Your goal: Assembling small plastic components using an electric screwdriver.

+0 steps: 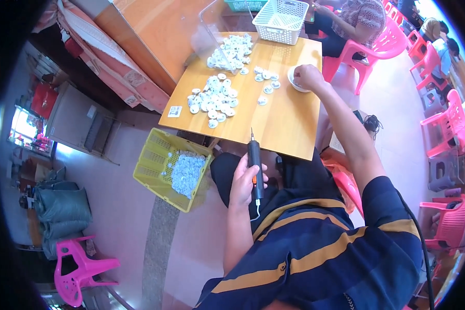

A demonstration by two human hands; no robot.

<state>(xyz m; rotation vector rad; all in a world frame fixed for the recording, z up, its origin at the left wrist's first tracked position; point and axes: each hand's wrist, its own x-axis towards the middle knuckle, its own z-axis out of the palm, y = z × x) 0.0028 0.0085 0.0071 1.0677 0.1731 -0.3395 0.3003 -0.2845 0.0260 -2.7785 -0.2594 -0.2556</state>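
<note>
In my left hand [244, 181] is a black electric screwdriver [254, 168], its bit pointing up near the table's front edge and a white cord trailing from its base. My right hand [309, 78] dips into a small white bowl [297, 87] at the table's right side; its fingertips and whatever they touch are hidden. Small round white parts form a pile [215, 98] on the left of the wooden table [284, 124]. A second pile [235, 51] lies farther back beside a clear plastic bin [214, 36]. Several loose white parts [266, 76] lie between the piles and the bowl.
A yellow crate [160, 194] holding many pale parts stands on the floor at my left. White [280, 25] and green baskets [246, 5] sit at the table's back. A person [356, 26] sits beyond on a pink chair [382, 44]. A pink stool [80, 266] is lower left.
</note>
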